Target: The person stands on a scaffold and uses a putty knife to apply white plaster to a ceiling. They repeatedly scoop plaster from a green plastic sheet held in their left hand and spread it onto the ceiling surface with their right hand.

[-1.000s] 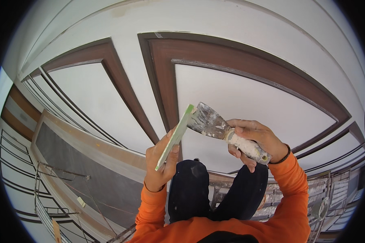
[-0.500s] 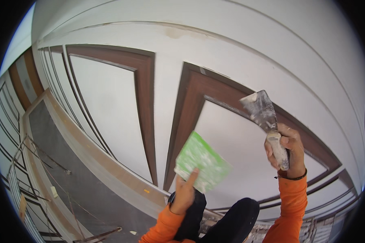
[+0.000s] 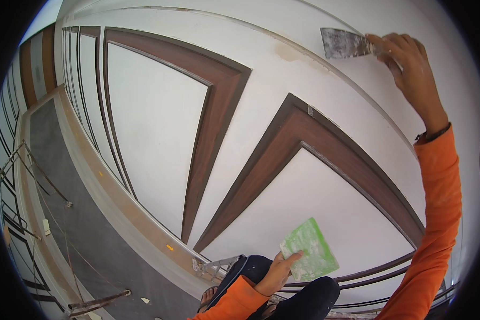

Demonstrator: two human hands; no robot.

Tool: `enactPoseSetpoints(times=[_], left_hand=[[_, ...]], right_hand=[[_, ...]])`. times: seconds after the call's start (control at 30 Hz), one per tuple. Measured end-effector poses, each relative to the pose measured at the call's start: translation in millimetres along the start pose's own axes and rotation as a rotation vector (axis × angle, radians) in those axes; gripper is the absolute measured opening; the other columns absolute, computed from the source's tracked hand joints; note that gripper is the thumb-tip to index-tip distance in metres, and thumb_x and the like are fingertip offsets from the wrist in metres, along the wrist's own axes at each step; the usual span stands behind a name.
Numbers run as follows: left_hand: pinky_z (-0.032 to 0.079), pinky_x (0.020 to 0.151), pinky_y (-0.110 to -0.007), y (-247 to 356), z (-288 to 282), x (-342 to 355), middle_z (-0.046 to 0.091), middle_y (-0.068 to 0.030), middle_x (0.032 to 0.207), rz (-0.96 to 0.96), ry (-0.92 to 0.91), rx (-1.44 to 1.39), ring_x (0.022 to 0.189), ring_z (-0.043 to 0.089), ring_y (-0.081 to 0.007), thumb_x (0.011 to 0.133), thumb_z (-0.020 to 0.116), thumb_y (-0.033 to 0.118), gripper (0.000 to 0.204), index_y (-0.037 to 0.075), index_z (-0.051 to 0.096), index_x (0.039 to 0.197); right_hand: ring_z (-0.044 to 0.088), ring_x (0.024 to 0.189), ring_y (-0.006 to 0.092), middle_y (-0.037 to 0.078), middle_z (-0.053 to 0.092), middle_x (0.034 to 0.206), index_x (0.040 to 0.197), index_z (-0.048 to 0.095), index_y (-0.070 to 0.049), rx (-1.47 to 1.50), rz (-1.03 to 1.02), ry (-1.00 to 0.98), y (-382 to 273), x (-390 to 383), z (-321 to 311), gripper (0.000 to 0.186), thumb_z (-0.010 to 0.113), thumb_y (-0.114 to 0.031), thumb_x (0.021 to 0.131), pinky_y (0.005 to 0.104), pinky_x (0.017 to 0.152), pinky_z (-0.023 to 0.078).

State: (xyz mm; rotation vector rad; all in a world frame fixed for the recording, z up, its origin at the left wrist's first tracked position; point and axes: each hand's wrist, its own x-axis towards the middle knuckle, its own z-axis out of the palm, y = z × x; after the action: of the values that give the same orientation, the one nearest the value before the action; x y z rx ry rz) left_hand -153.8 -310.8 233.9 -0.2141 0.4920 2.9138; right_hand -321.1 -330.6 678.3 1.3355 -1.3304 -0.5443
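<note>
My right hand [image 3: 410, 66] is raised at the upper right, its fingers closed around the handle of a putty knife [image 3: 344, 44]. The knife's blade is smeared with white filler and lies along the white wall [image 3: 261, 85], close to a thin moulding line; whether it touches cannot be told. Low in the middle, my left hand [image 3: 278, 273] grips a flat green plastic spreader [image 3: 310, 250], coated with whitish filler. The thumb or a finger lies across the spreader's face. A beige patch [image 3: 287, 52] marks the wall left of the knife.
Brown-framed panels [image 3: 226, 90] are set in the wall ahead. My dark-trousered knees [image 3: 320, 296] are bent below. Far down on the left lies a grey floor [image 3: 90, 197] with a tan border, with metal scaffold bars [image 3: 98, 303] above it. A metal frame [image 3: 218, 265] stands beside my leg.
My right hand has lifted the putty knife up to the upper wall, its blade now pointing left. The left hand with the spreader sits lower and further right; the view has shifted.
</note>
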Motion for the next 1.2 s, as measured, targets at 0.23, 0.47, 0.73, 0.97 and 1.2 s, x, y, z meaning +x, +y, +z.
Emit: enactPoseSetpoints(times=[0.23, 0.47, 0.73, 0.97, 1.2], left_hand=[[0.054, 0.095, -0.041, 23.2, 0.3, -6.1, 0.06, -0.0152, 0.124, 0.108, -0.007, -0.18, 0.111, 0.064, -0.0271, 0.096, 0.061, 0.013, 0.042, -0.003, 0.047, 0.132], [0.054, 0.096, -0.045, 102.5, -5.3, -32.4, 0.063, -0.021, 0.123, 0.242, -0.166, -0.352, 0.107, 0.067, -0.0331, 0.091, 0.057, 0.015, 0.045, -0.006, 0.052, 0.131], [0.052, 0.098, -0.046, 131.2, -6.5, -46.4, 0.062, -0.019, 0.126, 0.389, -0.303, -0.549, 0.112, 0.064, -0.0326, 0.092, 0.058, 0.015, 0.05, -0.003, 0.047, 0.137], [0.053, 0.092, -0.036, -14.2, -12.4, 26.9, 0.064, -0.01, 0.115, 0.443, 0.02, 0.033, 0.104, 0.065, -0.0222, 0.094, 0.06, 0.009, 0.036, -0.001, 0.054, 0.127], [0.057, 0.088, -0.039, -17.6, 2.4, 27.2, 0.062, -0.0112, 0.117, 0.047, -0.035, -0.164, 0.106, 0.065, -0.0235, 0.093, 0.061, 0.007, 0.036, -0.001, 0.051, 0.127]], right_hand=[[0.061, 0.1, 0.0266, 0.009, 0.065, 0.105, 0.128, 0.06, -0.006, 0.43, 0.209, -0.155, -11.2, 18.1, -13.5, 0.038, 0.059, -0.001, 0.09, 0.0403, 0.09, 0.047], [0.064, 0.087, 0.0279, 0.018, 0.068, 0.1, 0.122, 0.065, 0.001, 1.412, 0.273, -0.59, -112.6, -56.8, -40.5, 0.034, 0.065, -0.003, 0.088, 0.0374, 0.083, 0.05], [0.059, 0.074, 0.024, 0.013, 0.065, 0.086, 0.122, 0.066, 0.0, 1.157, 0.271, -0.59, -96.7, -85.4, -30.0, 0.042, 0.076, -0.011, 0.083, 0.0336, 0.072, 0.049], [0.051, 0.072, 0.0077, 0.002, 0.061, 0.086, 0.125, 0.068, -0.005, 0.838, 0.901, -0.334, -63.6, -24.8, -44.8, 0.042, 0.069, -0.01, 0.084, 0.0223, 0.061, 0.042], [0.049, 0.071, 0.008, 0.0, 0.063, 0.095, 0.123, 0.066, -0.003, 0.825, 0.848, 0.216, -19.1, 0.0, -36.3, 0.042, 0.075, -0.013, 0.083, 0.0235, 0.06, 0.04]])
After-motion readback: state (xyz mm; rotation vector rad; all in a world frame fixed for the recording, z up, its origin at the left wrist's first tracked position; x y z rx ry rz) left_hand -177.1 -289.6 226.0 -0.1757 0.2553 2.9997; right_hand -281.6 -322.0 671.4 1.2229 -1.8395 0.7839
